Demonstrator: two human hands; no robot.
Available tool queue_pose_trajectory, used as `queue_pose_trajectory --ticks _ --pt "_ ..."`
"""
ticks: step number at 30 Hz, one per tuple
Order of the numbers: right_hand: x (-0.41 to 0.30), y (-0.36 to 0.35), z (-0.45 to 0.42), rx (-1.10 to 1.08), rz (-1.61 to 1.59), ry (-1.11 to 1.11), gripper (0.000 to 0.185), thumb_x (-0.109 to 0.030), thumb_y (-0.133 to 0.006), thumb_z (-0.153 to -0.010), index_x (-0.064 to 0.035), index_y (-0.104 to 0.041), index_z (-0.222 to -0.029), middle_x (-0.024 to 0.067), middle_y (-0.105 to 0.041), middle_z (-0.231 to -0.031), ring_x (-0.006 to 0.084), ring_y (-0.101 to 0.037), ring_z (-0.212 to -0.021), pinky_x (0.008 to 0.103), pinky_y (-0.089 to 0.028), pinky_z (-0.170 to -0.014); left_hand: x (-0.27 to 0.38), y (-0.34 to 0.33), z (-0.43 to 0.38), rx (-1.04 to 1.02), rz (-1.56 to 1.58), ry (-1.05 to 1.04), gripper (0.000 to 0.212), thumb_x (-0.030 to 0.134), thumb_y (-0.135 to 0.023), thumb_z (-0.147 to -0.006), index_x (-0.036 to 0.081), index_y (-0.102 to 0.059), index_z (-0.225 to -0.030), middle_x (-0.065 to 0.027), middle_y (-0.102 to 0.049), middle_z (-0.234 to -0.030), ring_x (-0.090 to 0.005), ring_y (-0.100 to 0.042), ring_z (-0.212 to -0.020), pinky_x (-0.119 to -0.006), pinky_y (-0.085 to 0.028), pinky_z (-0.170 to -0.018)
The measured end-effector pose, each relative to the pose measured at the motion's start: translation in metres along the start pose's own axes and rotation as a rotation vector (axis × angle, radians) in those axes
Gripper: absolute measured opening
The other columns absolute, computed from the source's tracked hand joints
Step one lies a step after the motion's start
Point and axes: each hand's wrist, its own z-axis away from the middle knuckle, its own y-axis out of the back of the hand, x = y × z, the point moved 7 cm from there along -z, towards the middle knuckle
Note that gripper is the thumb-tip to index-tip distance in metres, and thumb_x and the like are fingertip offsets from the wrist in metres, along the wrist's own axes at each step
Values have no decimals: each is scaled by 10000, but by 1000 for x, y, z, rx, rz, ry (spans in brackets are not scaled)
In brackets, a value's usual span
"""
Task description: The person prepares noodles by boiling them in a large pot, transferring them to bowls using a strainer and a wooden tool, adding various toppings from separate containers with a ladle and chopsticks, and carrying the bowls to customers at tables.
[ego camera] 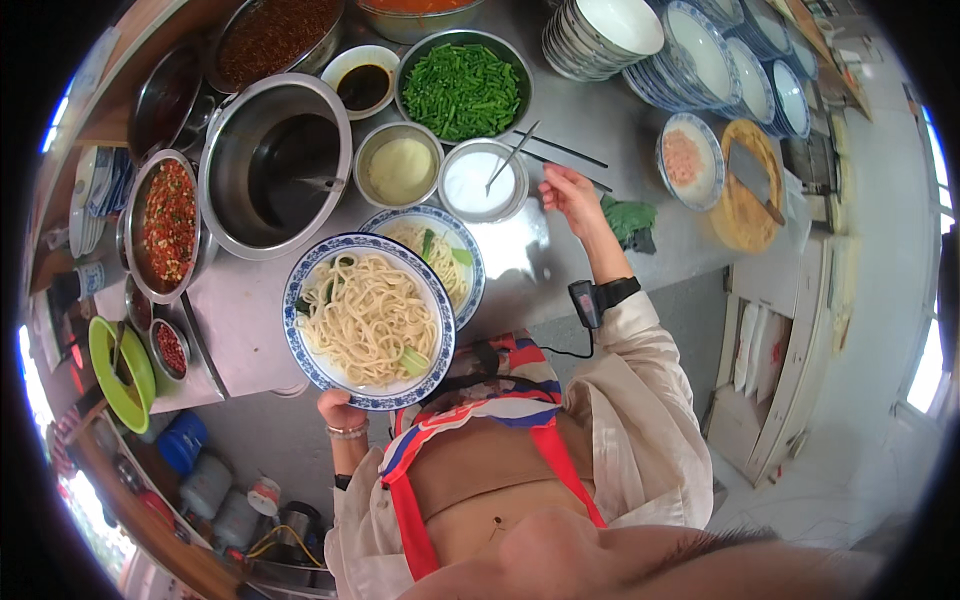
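My left hand point(341, 409) grips the near rim of a blue-and-white bowl point(442, 352) filled with noodles point(367, 322) and some green leaves. This bowl partly covers a second patterned bowl point(474, 300) of noodles and greens on the steel counter. My right hand point(571, 196) hovers to the right of a metal bowl of white granules point(469, 180), its fingers curled together and nothing visible in them. A thin metal spoon handle point(514, 157) slants out of the granules. Two dark chopsticks point(574, 152) lie just past my fingertips, one partly hidden by the hand.
Chopped greens point(461, 90), yellowish powder point(403, 169), dark sauce point(364, 86), a deep pot of dark liquid point(292, 180) and chopped chili point(169, 225) surround the bowls. Rightward are stacked bowls point(697, 52), a bowl of pink minced food point(682, 157), leafy greens point(628, 217) and a cleaver point(750, 176) on a board.
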Motion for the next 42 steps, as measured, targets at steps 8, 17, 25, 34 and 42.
queue_pose_trajectory --ticks 8,17,25,34,42 --pt "-85 -81 64 -207 995 977 124 -94 -580 -755 -22 -596 -856 77 -562 -674 176 -535 -603 253 -419 -549 -49 -53 -11 -13 62 -100 782 70 -490 -493 -38 -288 -1241 -182 -410 -1225 -332 -425 -1098 -398 -333 -949" --pt "-11 -47 70 -229 659 851 124 -21 -549 -768 -8 -601 -880 94 -588 -767 178 -566 -670 257 -451 -607 -80 -35 -7 77 98 -79 773 85 -489 -490 -49 -302 -1227 -183 -426 -1206 -322 -438 -1085 -376 -351 -941" --pt "28 -24 46 -182 130 584 203 -117 -470 -858 38 -557 -957 69 -589 -741 130 -563 -708 227 -430 -686 -94 5 -16 52 56 -114 755 111 -489 -512 -55 -300 -1224 -197 -426 -1201 -335 -439 -1079 -392 -359 -936" --pt "33 -20 32 -126 87 583 187 -96 -479 -850 34 -561 -955 59 -577 -713 121 -556 -676 224 -437 -667 -94 12 -18 65 28 -137 747 100 -469 -500 -59 -314 -1213 -204 -441 -1182 -336 -448 -1067 -388 -369 -926" --pt "38 -31 41 -185 215 669 177 -75 -472 -847 39 -562 -949 64 -577 -731 118 -560 -687 223 -440 -656 -96 7 -16 33 23 -149 745 102 -467 -502 -62 -315 -1212 -200 -442 -1184 -332 -449 -1068 -385 -369 -927"
